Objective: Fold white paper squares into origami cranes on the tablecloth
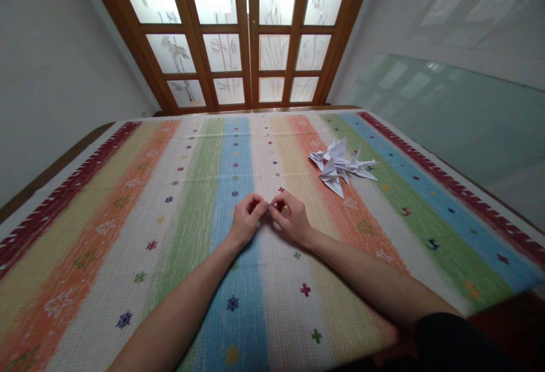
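Note:
Near the middle of the table, my left hand point(249, 217) and my right hand point(291, 216) almost meet. On each, the thumb and forefinger are pinched together, fingertip to fingertip with the other hand. A tiny pale bit shows at the right fingertips, but what they hold is mostly hidden and too small to name. Beyond my right hand lies a cluster of several folded white paper cranes point(339, 163), apart from both hands, their pointed wings and necks overlapping.
A striped tablecloth point(187, 230) with small printed figures covers the table, slightly creased. Wooden doors point(251, 48) with frosted panes stand past the far edge. A pale glass panel point(460, 128) leans along the right wall.

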